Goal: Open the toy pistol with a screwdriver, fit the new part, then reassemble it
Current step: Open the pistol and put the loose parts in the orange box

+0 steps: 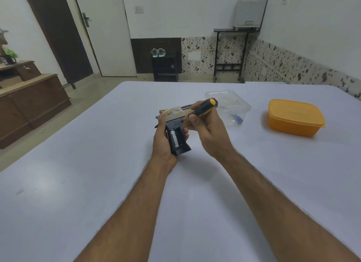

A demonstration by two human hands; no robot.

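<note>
Above the white table (78, 183), left hand (163, 142) gripping the toy pistol (175, 128), right hand (207, 132) pinching the screwdriver (203, 107).

The pistol (176, 128) looks like plastic: a matt black grip and a shiny gold-toned top. The screwdriver (203, 107) has a smooth black-and-yellow handle, probably rubbery plastic. The table (78, 183) is smooth, pale and faintly glossy. The tub (295, 117) is matt orange plastic; the tray (228, 105) is clear, glossy plastic.
</note>
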